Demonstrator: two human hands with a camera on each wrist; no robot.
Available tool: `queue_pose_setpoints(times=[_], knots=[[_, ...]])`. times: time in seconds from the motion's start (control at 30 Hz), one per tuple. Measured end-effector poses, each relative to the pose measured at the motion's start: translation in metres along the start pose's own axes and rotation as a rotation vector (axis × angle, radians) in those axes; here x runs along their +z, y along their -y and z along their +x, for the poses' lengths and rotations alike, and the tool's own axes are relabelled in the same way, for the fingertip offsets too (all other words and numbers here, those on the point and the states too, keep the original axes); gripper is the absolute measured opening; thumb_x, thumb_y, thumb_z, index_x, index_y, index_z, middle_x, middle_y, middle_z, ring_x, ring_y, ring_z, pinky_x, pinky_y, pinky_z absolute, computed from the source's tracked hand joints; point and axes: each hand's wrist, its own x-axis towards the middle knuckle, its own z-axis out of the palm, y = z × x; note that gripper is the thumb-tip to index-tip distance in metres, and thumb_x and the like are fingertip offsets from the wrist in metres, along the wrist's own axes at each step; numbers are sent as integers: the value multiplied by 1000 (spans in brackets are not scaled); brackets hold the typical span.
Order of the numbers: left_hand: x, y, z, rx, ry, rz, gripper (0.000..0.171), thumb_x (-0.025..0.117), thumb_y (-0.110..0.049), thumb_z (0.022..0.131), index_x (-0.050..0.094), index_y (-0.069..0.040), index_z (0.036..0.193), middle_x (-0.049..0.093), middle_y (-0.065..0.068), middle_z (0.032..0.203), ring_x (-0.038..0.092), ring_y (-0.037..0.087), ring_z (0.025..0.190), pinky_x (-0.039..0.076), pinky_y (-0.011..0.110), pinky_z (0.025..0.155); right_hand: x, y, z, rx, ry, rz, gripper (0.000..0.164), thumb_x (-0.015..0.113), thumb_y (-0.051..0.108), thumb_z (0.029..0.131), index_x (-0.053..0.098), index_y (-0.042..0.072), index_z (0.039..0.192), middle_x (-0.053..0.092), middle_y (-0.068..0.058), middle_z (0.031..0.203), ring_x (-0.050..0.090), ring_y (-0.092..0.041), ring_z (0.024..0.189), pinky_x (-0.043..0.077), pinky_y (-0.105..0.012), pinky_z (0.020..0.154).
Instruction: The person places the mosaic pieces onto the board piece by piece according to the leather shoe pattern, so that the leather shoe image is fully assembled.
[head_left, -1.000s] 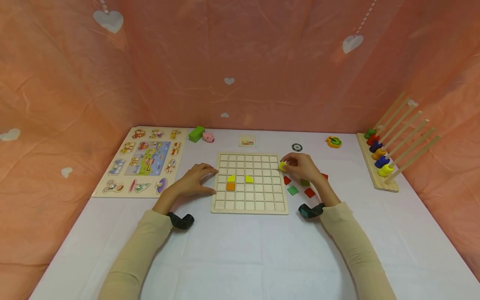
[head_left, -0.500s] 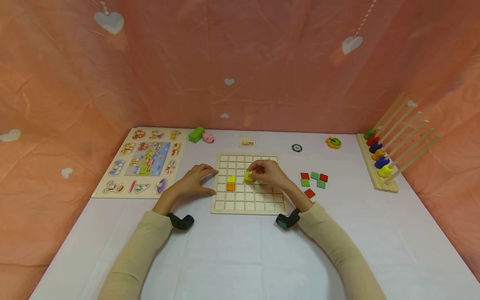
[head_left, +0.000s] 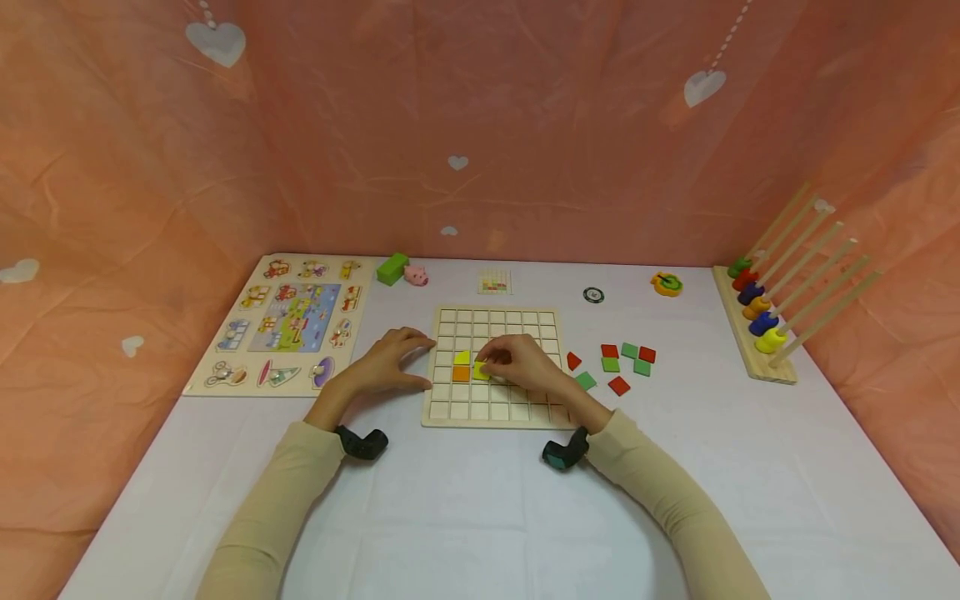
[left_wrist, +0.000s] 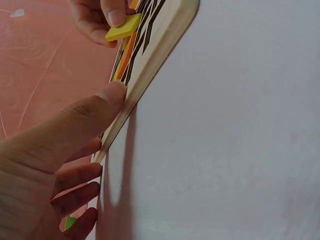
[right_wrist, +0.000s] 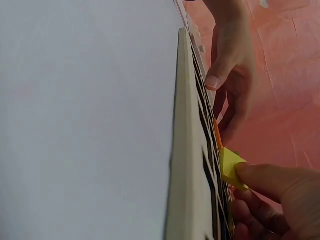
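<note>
A wooden grid board [head_left: 498,419] lies in the middle of the table. My right hand [head_left: 519,360] pinches a yellow tile [head_left: 480,372] between thumb and fingers, close over the board. In the right wrist view this yellow tile [right_wrist: 231,166] is tilted, with the thumb on its face. Just left of it, an orange tile [head_left: 461,374] sits in the grid, with another yellow tile [head_left: 462,357] directly behind the orange one. My left hand [head_left: 387,360] is spread at the board's left edge, its thumb [left_wrist: 114,93] touching the rim. The right hand hides several squares.
Loose red and green tiles [head_left: 618,386] lie right of the board. A pattern card [head_left: 495,282] and a round black-and-white disc [head_left: 593,295] are behind it. A picture puzzle [head_left: 202,379] stands left, near a green block [head_left: 392,268] and pink pig [head_left: 416,275]. A pegged stacker [head_left: 780,373] is far right.
My right hand has carried the yellow tile from the board's right edge leftward over the grid, beside the orange tile. The left hand has stayed at the board's edge.
</note>
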Motion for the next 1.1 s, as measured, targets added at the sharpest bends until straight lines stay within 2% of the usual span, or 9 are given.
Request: queue_pose_setpoints(times=[0.13,0.43,0.7,0.9,1.1], knots=[[0,-1,0,-5,1,-9,68,78,-33,75,52,-6,131,44,17,134,36,35,125,27,52,105,1,3,-1,-24,-3,-47,14,69,11,84,72,7,97,63,0,85,52,-8,71,45,-21,62],[0,0,-1,-12,-1,-16,68,78,-33,75,52,-7,131,44,17,134,36,34,125,27,52,105,2,6,-1,-20,15,-108,15,71,13,82,73,7,96,65,0,88,53,-8,74,44,-20,64],[-1,-1,0,-2,-7,-4,68,78,-34,75,52,-6,131,45,17,133,37,35,124,27,52,105,-1,8,-1,-65,19,-143,11,71,15,83,73,8,91,66,1,87,54,-7,75,45,-20,65],[0,1,0,10,-11,-3,68,78,-33,75,52,-5,131,45,18,133,37,35,124,27,53,104,-14,6,-3,-110,18,-139,14,70,15,83,73,7,94,63,0,88,51,-10,75,45,-22,65],[1,3,1,9,-9,-2,68,78,-34,75,52,-6,131,44,18,133,37,35,123,27,52,104,-40,-6,-16,-79,-37,-85,16,70,11,83,71,5,98,64,0,85,50,-12,69,45,-23,60]])
